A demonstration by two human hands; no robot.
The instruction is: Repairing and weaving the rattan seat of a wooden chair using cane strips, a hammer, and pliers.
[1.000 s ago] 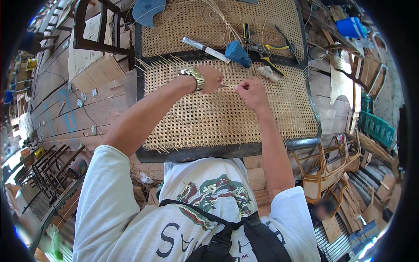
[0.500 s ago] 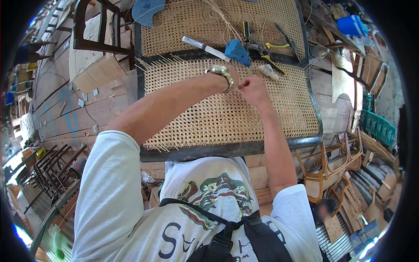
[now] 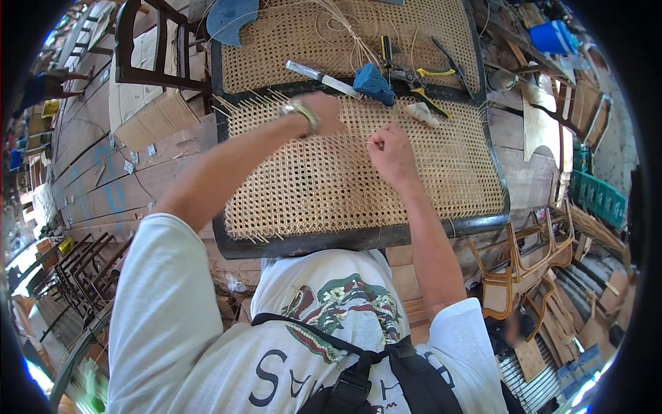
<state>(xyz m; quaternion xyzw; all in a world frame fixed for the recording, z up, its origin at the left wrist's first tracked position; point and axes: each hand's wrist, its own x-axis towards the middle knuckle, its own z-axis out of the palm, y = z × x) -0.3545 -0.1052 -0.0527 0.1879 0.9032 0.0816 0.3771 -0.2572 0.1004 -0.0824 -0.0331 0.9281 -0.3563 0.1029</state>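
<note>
Woven cane webbing (image 3: 310,200) is stretched over a dark frame (image 3: 296,245) in front of me, with loose strand ends sticking out along its left side. My right hand (image 3: 392,153) is closed in a pinch just above the middle of the webbing, a short pale end of a cane strand showing at its fingertips. Further left, my left hand (image 3: 325,114), below a metal wristwatch (image 3: 303,116), hovers over the webbing; its fingers are blurred and partly hidden. Near the hands lie a white-and-clear handled tool (image 3: 324,79), a blue block (image 3: 374,84) and a crumpled whitish piece (image 3: 422,115).
Yellow-and-black pliers (image 3: 431,100), a screwdriver (image 3: 386,52) and a dark pointed tool (image 3: 455,65) lie on the far panel beside a bundle of cane strands (image 3: 348,27). A dark chair frame (image 3: 158,45) stands left. Wooden chair frames (image 3: 514,276) are at right.
My left hand has moved left, away from the right hand. My right hand has shifted slightly down and left, still pinched.
</note>
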